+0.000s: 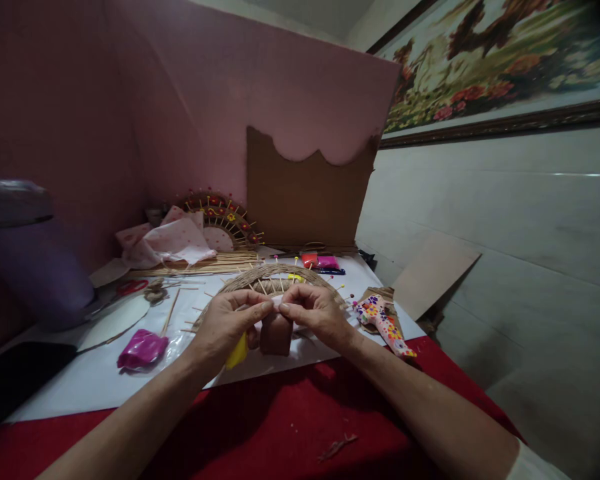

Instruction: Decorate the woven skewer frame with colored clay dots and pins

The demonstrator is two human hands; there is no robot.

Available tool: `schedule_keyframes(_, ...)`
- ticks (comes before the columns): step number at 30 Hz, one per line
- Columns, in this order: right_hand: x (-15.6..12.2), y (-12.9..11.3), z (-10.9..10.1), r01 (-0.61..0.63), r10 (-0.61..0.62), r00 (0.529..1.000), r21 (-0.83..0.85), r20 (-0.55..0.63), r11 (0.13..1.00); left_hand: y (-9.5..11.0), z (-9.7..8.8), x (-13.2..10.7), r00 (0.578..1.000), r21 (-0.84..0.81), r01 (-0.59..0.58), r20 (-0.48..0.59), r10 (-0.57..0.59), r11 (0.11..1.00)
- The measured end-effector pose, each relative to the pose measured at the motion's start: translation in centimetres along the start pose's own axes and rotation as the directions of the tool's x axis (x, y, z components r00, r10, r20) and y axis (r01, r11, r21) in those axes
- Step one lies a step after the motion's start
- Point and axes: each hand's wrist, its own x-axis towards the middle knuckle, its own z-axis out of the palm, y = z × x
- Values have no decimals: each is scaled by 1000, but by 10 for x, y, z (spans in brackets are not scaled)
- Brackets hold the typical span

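Observation:
My left hand (230, 323) and my right hand (314, 315) meet fingertip to fingertip over the white sheet (100, 377), both pinching a small pale piece (277, 301) between them. A yellow lump (237, 352) sticks out under my left palm. Right below the fingers stands a small brown block (276, 333). Behind the hands lies a round woven wicker piece (275, 277) with thin sticks poking out of it.
A magenta clay packet (143, 349) lies left, a flower-dotted figure (383, 323) right. Pink cloth (167, 241), a beaded spoked disc (225, 217), loose sticks and red and pink clay blocks (320, 261) sit by the cardboard wall (305, 193). A purple container (27, 257) stands far left.

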Motion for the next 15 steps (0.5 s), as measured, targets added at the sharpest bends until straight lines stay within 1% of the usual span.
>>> schedule_keyframes(2,0,0,0,-13,13,1000,16,11,1000,-3,-2,1,1000,28,-1,23,1,1000)
schedule_keyframes(4,1,-1,0,-27,27,1000,-6,4,1000,-5,-3,3,1000,35,-3,21,2,999)
schedule_keyframes(10,1,-4,-1,-19,16,999,-78,-43,997,-4,-3,5,1000,-88,19,-21,-21,996)
schedule_keyframes(15,1,-5,-1,-17,15,999,-50,-50,999,-6,-3,6,1000,-89,18,-11,-19,996)
